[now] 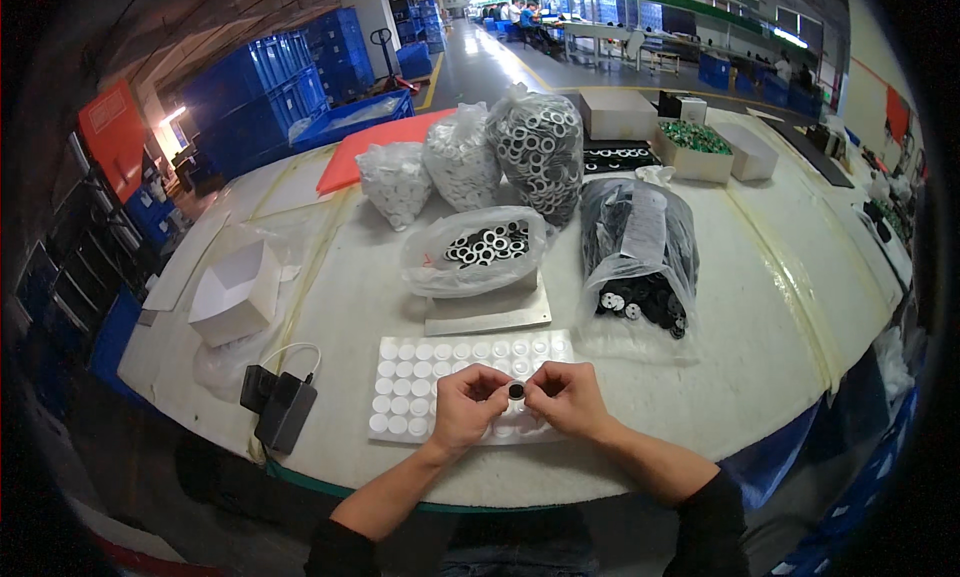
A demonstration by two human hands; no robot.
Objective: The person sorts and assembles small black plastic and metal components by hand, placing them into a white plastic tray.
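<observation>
Over a white tray (388, 429) with rows of round white pieces (400, 387), my two hands come together. My left hand (466, 402) and my right hand (568, 397) pinch a small round part (516, 390) between thumbs and fingers. It has a dark centre and a pale rim; its finer detail is too small to make out. Fingers and wrists hide part of the tray. Just beyond it, an open plastic bag (420, 267) of black and white rings (490, 243) rests on a metal plate (490, 317).
Right of it lies a bag of black round parts (640, 237). Behind stand bags of white pieces (465, 157) and rings (537, 147), plus a box of green parts (690, 165). On the left are an empty white box (237, 292) and black adapters (285, 412) with a cable.
</observation>
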